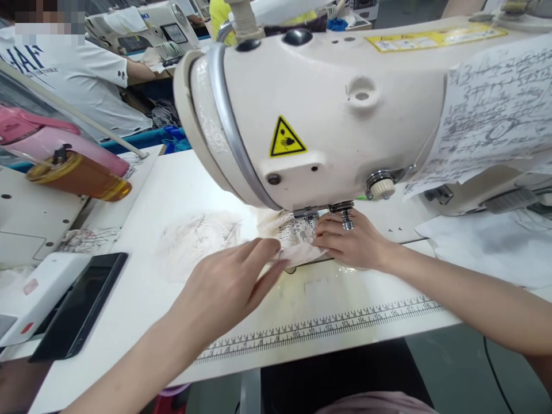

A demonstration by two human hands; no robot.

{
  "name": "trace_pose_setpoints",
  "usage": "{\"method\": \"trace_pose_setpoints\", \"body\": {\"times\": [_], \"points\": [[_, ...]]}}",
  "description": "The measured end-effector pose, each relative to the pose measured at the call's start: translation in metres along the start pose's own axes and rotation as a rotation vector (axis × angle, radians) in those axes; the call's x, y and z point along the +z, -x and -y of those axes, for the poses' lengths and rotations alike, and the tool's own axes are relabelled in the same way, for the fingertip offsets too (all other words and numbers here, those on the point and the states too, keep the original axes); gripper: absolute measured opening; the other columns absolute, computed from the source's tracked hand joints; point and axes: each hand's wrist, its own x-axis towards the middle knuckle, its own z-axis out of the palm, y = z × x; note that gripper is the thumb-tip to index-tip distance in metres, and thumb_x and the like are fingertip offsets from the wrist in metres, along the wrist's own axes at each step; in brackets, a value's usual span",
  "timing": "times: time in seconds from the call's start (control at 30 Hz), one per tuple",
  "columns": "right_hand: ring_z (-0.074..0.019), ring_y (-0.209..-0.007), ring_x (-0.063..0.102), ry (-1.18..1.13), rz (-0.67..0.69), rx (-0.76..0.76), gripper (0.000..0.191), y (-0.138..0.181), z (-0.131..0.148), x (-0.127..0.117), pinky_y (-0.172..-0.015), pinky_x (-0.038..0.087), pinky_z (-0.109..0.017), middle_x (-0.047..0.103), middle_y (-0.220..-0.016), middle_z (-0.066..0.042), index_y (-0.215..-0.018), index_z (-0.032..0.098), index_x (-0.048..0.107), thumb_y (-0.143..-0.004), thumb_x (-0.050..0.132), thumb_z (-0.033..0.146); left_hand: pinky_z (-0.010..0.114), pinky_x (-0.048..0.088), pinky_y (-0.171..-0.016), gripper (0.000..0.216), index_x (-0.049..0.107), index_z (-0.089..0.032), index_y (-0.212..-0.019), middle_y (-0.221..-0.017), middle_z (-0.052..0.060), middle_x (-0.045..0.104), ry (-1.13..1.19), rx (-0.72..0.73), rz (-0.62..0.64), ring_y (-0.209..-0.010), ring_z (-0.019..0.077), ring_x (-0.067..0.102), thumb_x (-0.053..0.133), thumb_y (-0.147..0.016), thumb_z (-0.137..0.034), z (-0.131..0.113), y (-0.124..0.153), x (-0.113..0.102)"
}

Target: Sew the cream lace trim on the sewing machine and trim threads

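Observation:
A piece of pale lace fabric (295, 233) lies under the head of the sewing machine (319, 115), by the needle area. My left hand (235, 276) pinches the near left edge of this lace; the thumb is slightly blurred. Pressed together, the bent fingers of my right hand (353, 238) grip the lace's right side, close to the presser foot, which is largely hidden by the machine head. More sheer pale fabric (196, 241) is spread on the white table (159, 307) left of the machine.
A printed ruler (319, 328) runs along the table's front edge. To the left are a black phone-like device (81, 305), an amber cup (81, 175) and a pink bottle (56, 141). White cloth (491, 247) lies at right. A co-worker in a white shirt (73, 80) sits beyond.

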Motion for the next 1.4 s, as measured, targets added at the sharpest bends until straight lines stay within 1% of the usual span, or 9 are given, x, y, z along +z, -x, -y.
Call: {"method": "trace_pose_setpoints", "body": {"times": [0.07, 0.13, 0.2, 0.33, 0.4, 0.53, 0.67, 0.9, 1.4], "points": [[-0.0142, -0.078, 0.060, 0.007, -0.001, -0.006, 0.022, -0.002, 0.000, -0.001, -0.085, 0.041, -0.034, 0.071, -0.086, 0.006, -0.082, 0.025, 0.069, -0.089, 0.051, 0.013, 0.032, 0.046, -0.054, 0.021, 0.057, -0.013, -0.102, -0.081, 0.007, 0.068, -0.048, 0.134, 0.052, -0.068, 0.0215, 0.064, 0.048, -0.093, -0.030, 0.007, -0.015, 0.010], [-0.0127, -0.075, 0.060, 0.013, 0.023, 0.002, 0.024, -0.003, 0.001, -0.002, -0.085, 0.041, -0.034, 0.072, -0.085, 0.007, -0.078, 0.026, 0.067, -0.091, 0.051, 0.014, 0.033, 0.045, -0.060, 0.019, 0.059, -0.014, -0.100, -0.077, 0.005, 0.067, -0.109, 0.213, 0.073, -0.069, 0.0205, 0.062, 0.045, -0.088, -0.012, 0.010, -0.024, 0.026], [-0.0121, -0.072, 0.059, 0.012, 0.042, 0.014, 0.022, -0.004, 0.001, -0.003, -0.084, 0.042, -0.033, 0.071, -0.086, 0.007, -0.078, 0.025, 0.067, -0.090, 0.052, 0.013, 0.031, 0.042, -0.060, 0.030, 0.062, -0.018, -0.090, -0.065, 0.000, 0.063, -0.166, 0.235, 0.038, -0.059, 0.0160, 0.058, 0.039, -0.082, 0.000, 0.010, -0.026, 0.041], [-0.0126, -0.072, 0.058, 0.037, 0.087, 0.077, 0.018, -0.003, 0.004, -0.003, -0.079, 0.042, -0.034, 0.070, -0.096, 0.004, -0.097, 0.022, 0.067, -0.090, 0.051, 0.016, 0.031, 0.040, -0.062, 0.033, 0.061, -0.021, -0.077, -0.055, -0.005, 0.056, -0.229, 0.219, -0.073, -0.052, 0.0123, 0.051, 0.038, -0.082, 0.002, 0.009, -0.020, 0.056], [-0.0119, -0.073, 0.057, 0.070, 0.109, 0.073, 0.020, -0.002, 0.006, -0.003, -0.075, 0.041, -0.032, 0.069, -0.094, 0.005, -0.089, 0.023, 0.066, -0.091, 0.049, 0.014, 0.032, 0.041, -0.062, 0.034, 0.062, -0.022, -0.077, -0.055, -0.005, 0.057, -0.246, 0.225, -0.118, -0.051, 0.0123, 0.052, 0.038, -0.082, 0.002, 0.009, -0.018, 0.056], [-0.0101, -0.085, 0.058, 0.085, 0.064, 0.030, 0.029, -0.006, 0.009, -0.006, -0.076, 0.041, -0.028, 0.068, -0.079, 0.007, -0.073, 0.022, 0.062, -0.089, 0.046, 0.004, 0.040, 0.048, -0.085, 0.025, 0.064, -0.019, -0.087, -0.091, 0.002, 0.072, -0.180, 0.216, -0.193, -0.086, 0.0189, 0.066, 0.045, -0.085, -0.003, 0.009, -0.016, 0.058], [-0.0082, -0.084, 0.058, 0.126, 0.035, -0.018, 0.026, -0.009, 0.007, -0.007, -0.074, 0.042, -0.026, 0.066, -0.075, 0.008, -0.074, 0.022, 0.061, -0.088, 0.049, 0.003, 0.045, 0.045, -0.102, 0.041, 0.055, -0.009, -0.125, -0.131, 0.013, 0.060, -0.024, 0.171, -0.071, -0.124, 0.0266, 0.054, 0.043, -0.086, -0.007, 0.008, -0.012, 0.070], [-0.0085, -0.080, 0.056, 0.078, 0.115, -0.029, 0.024, -0.003, 0.005, 0.001, -0.061, 0.037, -0.027, 0.065, -0.079, 0.006, -0.082, 0.022, 0.062, -0.090, 0.046, 0.005, 0.049, 0.042, -0.107, 0.050, 0.053, -0.010, -0.131, -0.135, 0.013, 0.056, 0.031, 0.156, -0.016, -0.127, 0.0276, 0.052, 0.042, -0.082, -0.004, 0.013, -0.008, 0.078], [-0.0102, -0.072, 0.047, 0.140, 0.082, 0.017, 0.029, -0.007, 0.008, -0.001, -0.062, 0.027, -0.030, 0.062, -0.075, 0.006, -0.079, 0.020, 0.062, -0.087, 0.042, 0.000, 0.050, 0.041, -0.107, 0.055, 0.057, -0.010, -0.128, -0.132, 0.011, 0.059, -0.022, 0.112, -0.004, -0.124, 0.0281, 0.055, 0.042, -0.076, -0.004, 0.012, -0.012, 0.075]]}}
